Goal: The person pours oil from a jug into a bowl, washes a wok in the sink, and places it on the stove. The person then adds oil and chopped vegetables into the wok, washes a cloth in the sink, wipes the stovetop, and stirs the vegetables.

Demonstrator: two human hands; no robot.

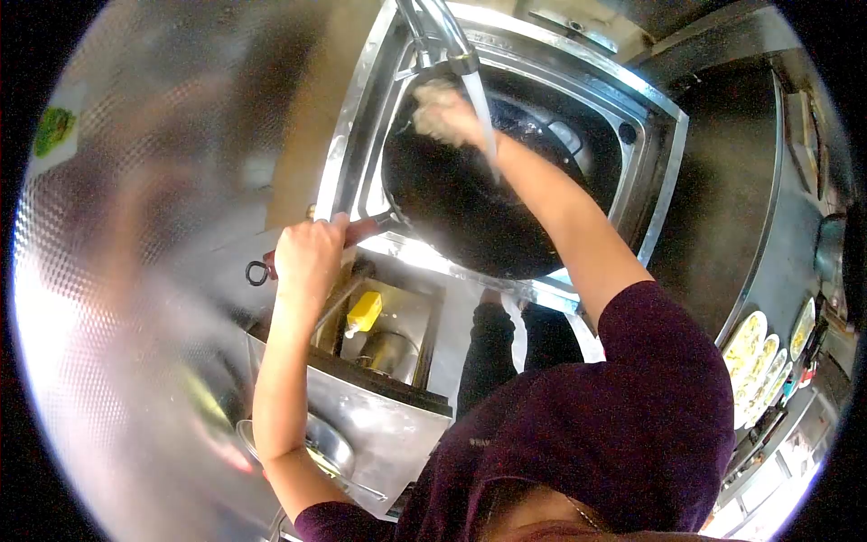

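Your left hand is closed around the brown handle of the black wok, which lies in the metal sink. Your right hand, inside the wok, holds a pale, blurred scrubber, and near it water runs from the tap.

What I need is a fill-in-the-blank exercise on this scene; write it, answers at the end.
The left hand grips the wok's ____.
____ streams from the faucet above the wok.
The ____ hand reaches over the wok.
The small block near the left forearm is coloured ____.
Missing words: handle; water; right; yellow.
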